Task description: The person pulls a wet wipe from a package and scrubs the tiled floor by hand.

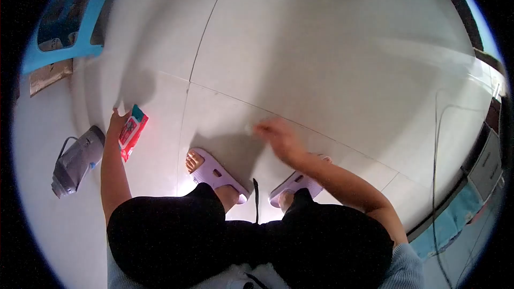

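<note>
On the left, my left hand (118,121) grips the upper side of a soft red and teal pack of wet wipes (131,132) with a white label. The pack hangs slanted beside my forearm, and some of my fingers are hidden. Out over the floor in front of my feet is my right hand (277,135), partly smeared by motion. Its fingers are drawn together and point left. A faint pale spot shows at their tips, too small to name.
A grey bag-like object with a strap (79,161) lies on the floor at left. A blue plastic stool (85,43) stands behind it. My feet wear lilac slippers (214,174). Thin black cable (435,182) and grey drawers (484,158) are at right. Pale tiles (332,48) cover the floor.
</note>
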The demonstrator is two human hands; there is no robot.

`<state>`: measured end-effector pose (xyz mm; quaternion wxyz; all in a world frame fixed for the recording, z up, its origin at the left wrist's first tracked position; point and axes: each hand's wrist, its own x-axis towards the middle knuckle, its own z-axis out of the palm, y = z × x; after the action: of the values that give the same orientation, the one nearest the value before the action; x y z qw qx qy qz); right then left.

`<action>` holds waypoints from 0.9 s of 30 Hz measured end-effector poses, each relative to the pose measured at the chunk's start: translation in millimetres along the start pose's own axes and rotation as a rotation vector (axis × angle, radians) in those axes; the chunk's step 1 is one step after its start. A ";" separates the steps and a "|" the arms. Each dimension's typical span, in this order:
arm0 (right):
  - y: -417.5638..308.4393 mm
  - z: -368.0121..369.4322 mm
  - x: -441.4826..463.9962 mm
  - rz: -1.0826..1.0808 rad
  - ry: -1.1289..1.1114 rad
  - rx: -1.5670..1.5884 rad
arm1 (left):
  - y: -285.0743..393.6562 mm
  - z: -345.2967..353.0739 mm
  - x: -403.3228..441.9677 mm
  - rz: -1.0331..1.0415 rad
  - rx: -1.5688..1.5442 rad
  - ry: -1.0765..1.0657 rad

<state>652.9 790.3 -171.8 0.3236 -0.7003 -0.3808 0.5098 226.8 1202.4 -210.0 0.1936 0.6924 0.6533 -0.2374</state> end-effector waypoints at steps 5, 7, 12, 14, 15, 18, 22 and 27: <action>17.9 -71.2 11.9 0.157 0.690 0.114 | -18.8 8.0 13.4 -0.009 -0.087 -0.021; 11.0 -75.5 11.1 0.431 0.489 0.247 | 9.7 -5.5 -7.9 -0.013 -0.061 -0.021; 26.9 53.6 -18.1 -0.231 0.048 -0.022 | 27.5 -8.9 -28.0 -0.023 -0.141 0.008; 2.8 53.7 -8.1 -0.358 0.101 -0.037 | 34.3 -12.9 -42.2 -0.162 -0.722 -0.121; -5.3 53.9 -2.2 -0.451 0.150 -0.037 | 39.4 -14.2 -49.5 -0.236 -1.001 -0.195; -23.5 -10.2 68.4 0.001 0.205 0.042 | 60.5 -8.7 -79.7 -0.380 -1.576 -0.322; -13.2 -76.0 177.4 -0.545 0.673 -0.489 | 124.8 -19.1 -154.2 -0.210 -1.410 -0.128; -22.8 5.8 111.2 -0.502 0.134 -0.480 | 200.1 -44.3 -259.5 -0.058 -1.828 -0.502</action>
<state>663.9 898.0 -206.1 0.2892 -0.6730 -0.6278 0.2634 420.8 1002.8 -31.5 0.7898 0.1847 0.5422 0.2195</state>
